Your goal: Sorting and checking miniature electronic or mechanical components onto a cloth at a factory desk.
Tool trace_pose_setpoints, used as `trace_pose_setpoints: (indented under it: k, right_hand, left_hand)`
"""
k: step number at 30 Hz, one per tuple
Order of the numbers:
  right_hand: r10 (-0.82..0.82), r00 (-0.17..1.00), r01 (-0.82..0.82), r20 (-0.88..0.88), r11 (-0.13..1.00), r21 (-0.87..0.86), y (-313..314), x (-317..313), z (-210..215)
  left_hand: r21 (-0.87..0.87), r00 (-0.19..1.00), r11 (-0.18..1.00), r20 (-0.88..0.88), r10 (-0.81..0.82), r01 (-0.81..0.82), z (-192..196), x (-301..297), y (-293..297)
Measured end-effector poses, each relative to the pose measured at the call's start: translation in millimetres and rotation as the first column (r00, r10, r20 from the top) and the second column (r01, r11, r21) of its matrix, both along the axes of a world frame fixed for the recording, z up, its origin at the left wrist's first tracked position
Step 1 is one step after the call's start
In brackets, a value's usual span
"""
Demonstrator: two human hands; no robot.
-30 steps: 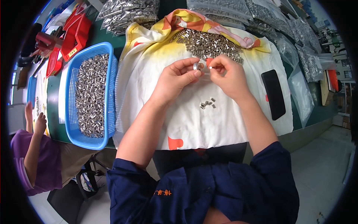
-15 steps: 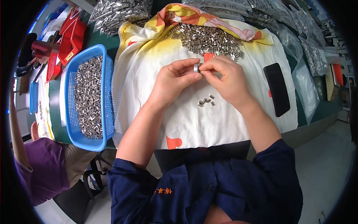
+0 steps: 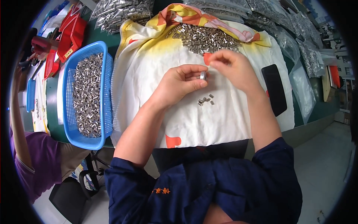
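Right hand (image 3: 233,71) lifted off; metal sleeve (image 3: 203,75) between left fingers (image 3: 194,83)

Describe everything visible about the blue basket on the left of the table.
The blue basket is rectangular plastic with perforated mesh walls and a solid rim. It lies flat on the green table, its long side running away from the person, just left of the white cloth, whose edge meets it. Small silvery metal sleeves fill it. Neither hand touches it.
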State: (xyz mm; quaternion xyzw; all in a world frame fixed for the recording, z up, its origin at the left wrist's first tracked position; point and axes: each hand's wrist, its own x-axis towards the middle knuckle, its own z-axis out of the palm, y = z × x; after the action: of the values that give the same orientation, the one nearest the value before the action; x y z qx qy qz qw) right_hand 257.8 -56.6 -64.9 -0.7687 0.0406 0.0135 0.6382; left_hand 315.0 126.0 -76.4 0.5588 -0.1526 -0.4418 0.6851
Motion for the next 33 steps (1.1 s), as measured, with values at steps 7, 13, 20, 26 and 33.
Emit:
trace_pose_setpoints:
  k: [7, 13, 20, 26, 33]
  right_hand:
    - [0.042, 0.939, 0.267, 0.343, 0.540, -0.798, 7, 34, -24]
    - [0.075, 0.956, 0.216, 0.285, 0.479, -0.851, 14, 9, -17]
    - [-0.096, 0.978, 0.119, 0.184, 0.986, -0.118, 19, -10, -2]
    - [-0.023, 0.920, 0.175, 0.392, 0.918, -0.356, 21, -10, -3]
    - [0.026, 0.900, 0.199, 0.434, 0.863, -0.464, 20, -13, -1]
  left_hand:
    - [-0.064, 0.991, 0.989, 0.034, -0.129, 0.131, 4, -1, 0]
    - [-0.101, 1.000, 0.995, 0.028, 0.011, -0.008, -3, 5, 1]
    - [-0.098, 0.993, 0.989, -0.007, 0.115, -0.115, -7, 6, 0]
    - [-0.032, 0.990, 0.993, 0.087, 0.114, -0.112, -9, 5, -2]
    - [0.002, 0.986, 0.993, 0.121, 0.114, -0.116, -6, 2, -2]
